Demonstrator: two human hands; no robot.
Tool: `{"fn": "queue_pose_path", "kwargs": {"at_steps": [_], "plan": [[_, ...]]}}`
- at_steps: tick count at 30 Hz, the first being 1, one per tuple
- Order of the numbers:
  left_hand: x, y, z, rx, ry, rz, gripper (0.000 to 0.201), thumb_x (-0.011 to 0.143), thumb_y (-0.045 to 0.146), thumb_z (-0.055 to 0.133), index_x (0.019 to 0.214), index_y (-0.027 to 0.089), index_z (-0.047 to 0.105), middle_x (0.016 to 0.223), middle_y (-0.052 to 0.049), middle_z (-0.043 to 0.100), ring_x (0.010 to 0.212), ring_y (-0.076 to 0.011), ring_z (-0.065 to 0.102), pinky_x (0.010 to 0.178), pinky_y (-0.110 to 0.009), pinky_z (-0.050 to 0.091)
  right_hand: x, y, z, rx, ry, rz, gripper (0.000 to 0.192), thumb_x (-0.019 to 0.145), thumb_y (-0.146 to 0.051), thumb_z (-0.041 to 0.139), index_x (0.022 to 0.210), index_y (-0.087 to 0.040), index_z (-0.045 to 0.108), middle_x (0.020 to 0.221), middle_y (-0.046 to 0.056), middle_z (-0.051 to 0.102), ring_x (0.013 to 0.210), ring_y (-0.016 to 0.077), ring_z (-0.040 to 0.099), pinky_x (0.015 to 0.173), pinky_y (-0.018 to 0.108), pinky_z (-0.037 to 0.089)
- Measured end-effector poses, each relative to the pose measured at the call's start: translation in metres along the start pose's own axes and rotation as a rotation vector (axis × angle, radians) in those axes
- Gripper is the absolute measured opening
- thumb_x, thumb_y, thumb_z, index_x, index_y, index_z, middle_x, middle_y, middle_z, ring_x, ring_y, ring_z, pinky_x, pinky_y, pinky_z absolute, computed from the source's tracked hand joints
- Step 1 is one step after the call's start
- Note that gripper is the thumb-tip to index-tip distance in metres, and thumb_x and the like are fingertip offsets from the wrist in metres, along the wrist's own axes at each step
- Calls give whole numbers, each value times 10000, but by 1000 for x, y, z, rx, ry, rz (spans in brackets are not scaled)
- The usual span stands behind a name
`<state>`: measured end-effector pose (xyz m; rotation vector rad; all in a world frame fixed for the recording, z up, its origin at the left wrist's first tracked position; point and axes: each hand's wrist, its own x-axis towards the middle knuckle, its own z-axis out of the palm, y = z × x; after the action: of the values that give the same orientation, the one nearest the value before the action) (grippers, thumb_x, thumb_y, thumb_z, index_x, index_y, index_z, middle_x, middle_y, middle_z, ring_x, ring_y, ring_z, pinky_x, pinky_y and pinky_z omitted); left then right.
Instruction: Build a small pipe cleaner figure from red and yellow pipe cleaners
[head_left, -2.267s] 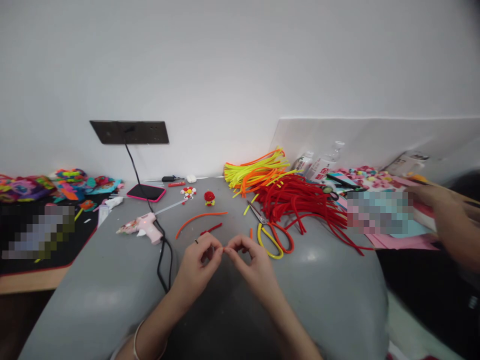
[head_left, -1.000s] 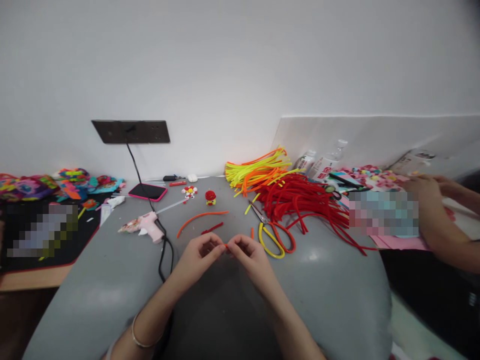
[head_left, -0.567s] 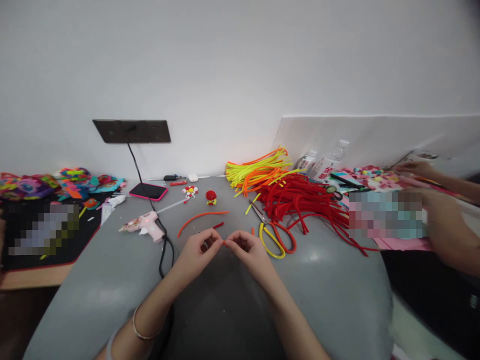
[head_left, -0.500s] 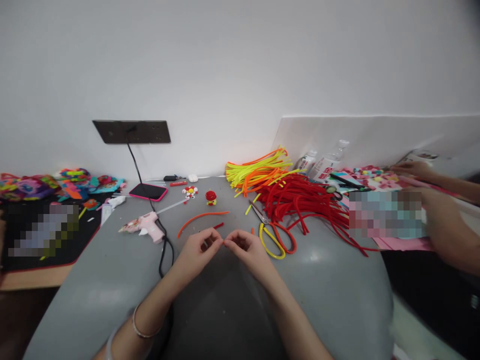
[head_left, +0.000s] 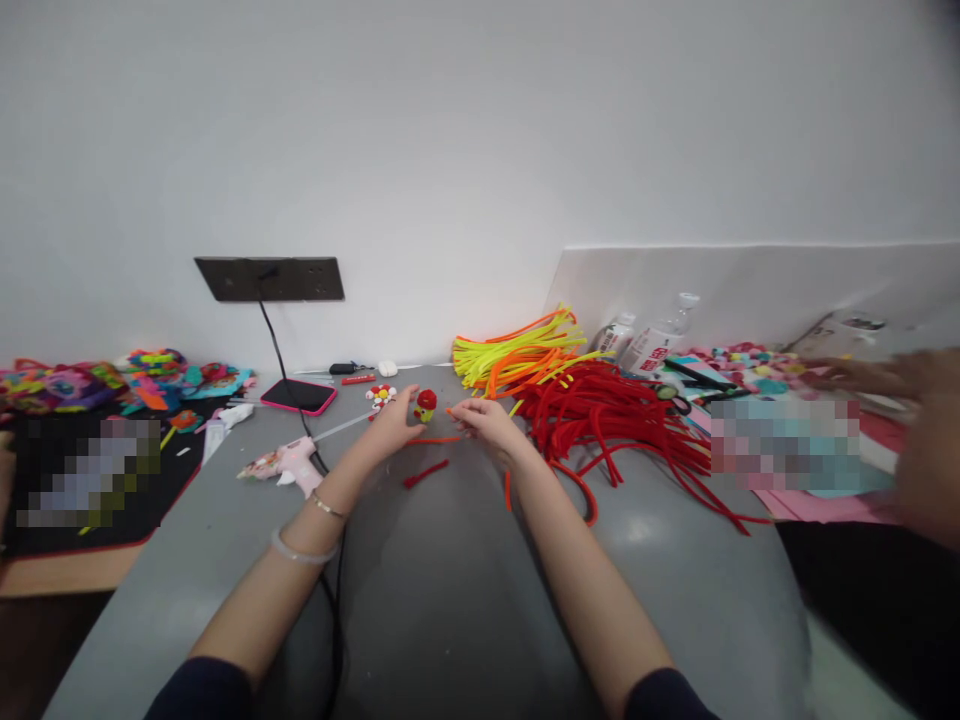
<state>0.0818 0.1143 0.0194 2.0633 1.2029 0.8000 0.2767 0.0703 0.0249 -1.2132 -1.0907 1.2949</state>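
Note:
My left hand has its thumb and fingers round a small red-and-yellow fuzzy figure, which stands slightly tilted. Just to its right, my right hand pinches a tiny orange piece of pipe cleaner, its tip pointing at the figure. Below the hands lies a short red pipe cleaner piece with a thicker end. An orange pipe cleaner runs partly behind my left hand. My right hand and forearm cover most of the scissors; an orange handle shows.
A pink glue gun with a black cord lies left, near a phone. A flower piece sits behind my left hand. Yellow-orange and red pipe cleaner bundles lie right. Another person's blurred arm is far right.
My hands have come apart and moved forward. The left has gone to the figure and taken hold of it; the right carries the orange piece beside it. The red piece is now uncovered.

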Motion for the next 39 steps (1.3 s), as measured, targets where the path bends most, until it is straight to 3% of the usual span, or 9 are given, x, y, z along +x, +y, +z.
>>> {"fn": "queue_pose_path", "kwargs": {"at_steps": [6,9,14,18,23,30,39], "plan": [[16,-15,11,-114,-51,-40,690,679,175,716,1325,157,474,1268,-155,614,1159,-296,590,986,-422,451,14,23,8,25,19,-11,288,563,-401,782,612,-159,634,521,-32,587,448,79,477,445,208,361],[23,-12,13,-116,-32,-81,604,749,311,706,1297,164,499,1220,-148,647,1113,-289,612,962,-410,459,19,31,7,51,83,-33,307,553,-419,790,629,-166,633,527,-28,587,494,109,534,472,224,417],[49,-2,19,-106,29,-273,467,848,443,585,1180,113,575,1138,-166,682,1122,-305,598,936,-380,454,26,38,2,94,167,-53,352,534,-441,811,641,-171,613,597,-1,631,592,145,607,571,266,505],[59,6,20,-187,-82,-359,444,752,396,702,1074,99,630,945,-134,727,923,-296,673,784,-369,521,25,40,1,122,165,-59,369,532,-454,816,661,-164,627,655,13,662,642,149,626,631,277,520],[40,11,11,-414,-249,-358,351,800,435,653,959,122,662,919,-104,729,836,-215,693,731,-317,554,19,35,4,186,121,-73,373,558,-472,807,702,-164,656,737,22,687,713,152,641,716,291,526],[11,3,11,-1002,-143,-290,331,745,307,761,1022,165,652,1040,-80,711,896,-177,681,820,-315,553,9,25,7,390,-42,-61,283,566,-372,842,698,-165,703,767,24,705,786,153,638,823,300,491],[6,0,19,-1063,-64,-311,390,713,274,788,1075,171,687,1047,-85,722,881,-184,686,771,-294,552,19,44,3,156,-19,-106,267,612,-405,800,743,-178,750,767,27,733,751,178,619,781,307,440]]}}
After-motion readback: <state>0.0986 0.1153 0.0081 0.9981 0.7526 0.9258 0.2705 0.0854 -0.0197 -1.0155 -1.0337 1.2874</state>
